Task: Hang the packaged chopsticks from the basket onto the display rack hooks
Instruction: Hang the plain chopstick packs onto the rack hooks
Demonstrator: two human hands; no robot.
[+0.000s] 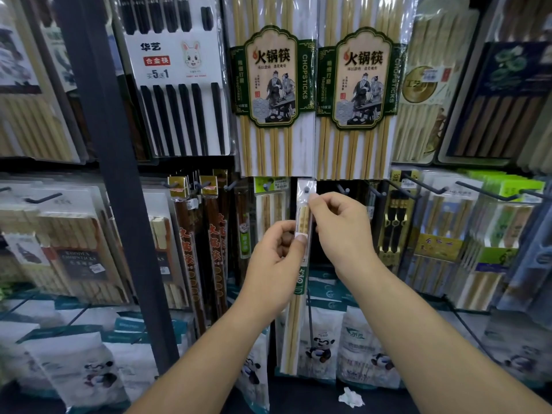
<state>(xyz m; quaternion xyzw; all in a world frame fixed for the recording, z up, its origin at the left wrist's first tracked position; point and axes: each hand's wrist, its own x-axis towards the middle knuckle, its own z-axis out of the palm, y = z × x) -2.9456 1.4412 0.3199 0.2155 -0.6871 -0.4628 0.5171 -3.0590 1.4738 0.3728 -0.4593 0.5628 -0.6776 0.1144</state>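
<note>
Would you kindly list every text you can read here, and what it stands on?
"华艺": rabbit card of black chopsticks
"合金筷": same card
"买5送1": same card
"火锅筷": both green-labelled bamboo packs
"CHOPSTICKS": same labels
"happiness": same labels
Held chopstick packet, lower-row packages: too blurred to read

The display rack (191,162) fills the whole view; no wall, window or ceiling can be seen. A dark metal upright (119,186) runs top to bottom left of centre. In the upper row hang a white pack of black chopsticks with a rabbit drawing (176,70), two green-labelled bamboo packs (270,85) side by side, and a dark blue box of brown chopsticks (501,109) at far right. The lower row includes long dark packs with red lettering (215,249). Below stand white bags printed with pandas (321,345). A crumpled white paper (351,397) lies on the dark surface in front of them. Lighting is even, with glare on the plastic wrap. The picture edges are blurred.
</note>
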